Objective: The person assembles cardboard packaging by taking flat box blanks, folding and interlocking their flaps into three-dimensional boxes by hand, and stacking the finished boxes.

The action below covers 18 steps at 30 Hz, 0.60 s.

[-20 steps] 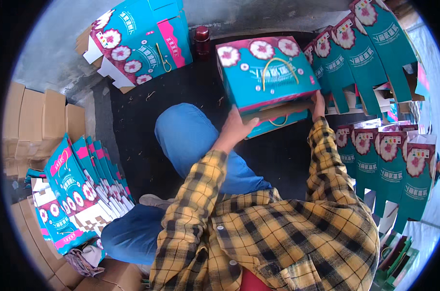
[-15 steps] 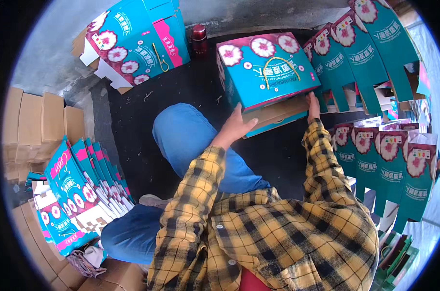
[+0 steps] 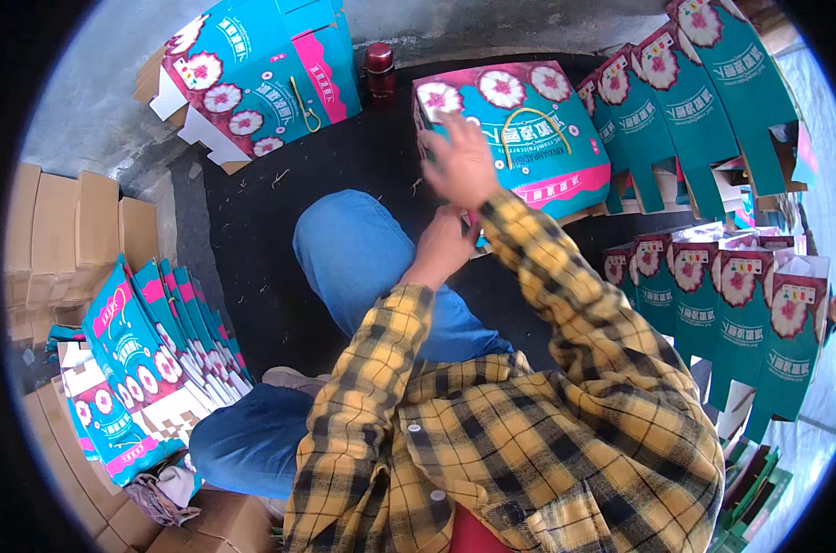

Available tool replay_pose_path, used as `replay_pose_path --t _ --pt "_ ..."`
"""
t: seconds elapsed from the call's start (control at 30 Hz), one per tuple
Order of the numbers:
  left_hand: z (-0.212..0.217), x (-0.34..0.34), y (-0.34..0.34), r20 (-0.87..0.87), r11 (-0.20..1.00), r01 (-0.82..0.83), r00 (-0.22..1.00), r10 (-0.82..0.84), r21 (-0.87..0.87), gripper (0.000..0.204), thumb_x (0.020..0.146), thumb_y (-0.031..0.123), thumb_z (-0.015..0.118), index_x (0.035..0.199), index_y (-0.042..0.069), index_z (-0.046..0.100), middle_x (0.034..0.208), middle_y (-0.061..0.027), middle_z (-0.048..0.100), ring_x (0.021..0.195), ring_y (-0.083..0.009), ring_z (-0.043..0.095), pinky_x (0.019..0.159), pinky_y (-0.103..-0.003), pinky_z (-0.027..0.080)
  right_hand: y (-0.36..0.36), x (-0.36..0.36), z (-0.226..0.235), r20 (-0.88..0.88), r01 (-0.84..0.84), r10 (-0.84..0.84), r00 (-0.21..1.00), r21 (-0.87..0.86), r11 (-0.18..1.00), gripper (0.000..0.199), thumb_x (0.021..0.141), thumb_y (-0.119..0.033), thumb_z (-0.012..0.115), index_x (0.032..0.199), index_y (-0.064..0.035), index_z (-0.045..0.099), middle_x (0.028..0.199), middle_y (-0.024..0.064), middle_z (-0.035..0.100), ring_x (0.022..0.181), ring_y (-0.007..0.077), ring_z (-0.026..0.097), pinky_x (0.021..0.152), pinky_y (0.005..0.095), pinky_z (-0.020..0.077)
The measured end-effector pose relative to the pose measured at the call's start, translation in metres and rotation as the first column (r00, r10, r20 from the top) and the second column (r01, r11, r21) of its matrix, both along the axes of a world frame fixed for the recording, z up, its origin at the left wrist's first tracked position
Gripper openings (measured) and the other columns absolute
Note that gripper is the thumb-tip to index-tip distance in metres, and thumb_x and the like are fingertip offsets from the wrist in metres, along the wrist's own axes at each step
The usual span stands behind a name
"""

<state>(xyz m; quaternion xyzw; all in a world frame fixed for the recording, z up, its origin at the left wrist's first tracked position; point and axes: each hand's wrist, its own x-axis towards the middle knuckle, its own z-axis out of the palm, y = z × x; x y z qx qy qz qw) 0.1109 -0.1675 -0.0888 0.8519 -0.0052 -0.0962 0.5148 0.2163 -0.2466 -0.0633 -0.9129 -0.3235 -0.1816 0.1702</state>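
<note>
A teal gift carton with printed round slices and a yellow cord handle stands on the black floor in front of me. My left hand is closed at its near left corner, thumb on the near side and the other fingers partly hidden. My right hand reaches across to the carton's left edge, fingers apart and smeared by motion. It has nothing visible in it. A pink flap lies folded over the carton's near edge.
More teal cartons stand in rows at the right and a flattened stack leans at the left. Another carton and a dark red flask are at the back. Plain brown boxes line the left wall.
My right hand has left the carton's near right corner and crossed to its left edge. The pink near flap now lies folded down over the front. The left hand stays at the near left corner.
</note>
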Motion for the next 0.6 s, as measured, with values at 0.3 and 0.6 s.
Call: replay_pose_path --t 0.3,0.6 --pt "0.096 -0.111 0.077 0.233 0.994 0.102 0.966 -0.108 0.037 0.038 0.091 0.016 0.059 0.125 0.0 0.052 0.126 -0.0217 0.054 0.116 -0.0373 0.054 0.096 -0.041 0.045 0.014 0.021 -0.057 0.094 0.046 -0.023 0.995 -0.251 0.967 0.025 0.073 -0.017 0.062 0.095 -0.0072 0.068 0.132 0.0092 0.048 0.126 0.0325 0.038 0.103 0.0495 0.0329" --pt "0.139 -0.208 0.237 0.024 0.748 -0.13 0.988 0.151 0.65 0.041 0.088 0.024 0.062 0.12 0.0 0.054 0.105 -0.019 0.058 0.092 -0.0389 0.059 0.078 -0.045 0.049 0.063 -0.065 0.191 -0.391 -0.659 0.851 0.35 0.543 0.521 0.011 0.087 -0.004 0.06 0.096 0.0023 0.062 0.093 0.0119 0.062 0.085 0.0224 0.061 0.073 0.0286 0.0476"
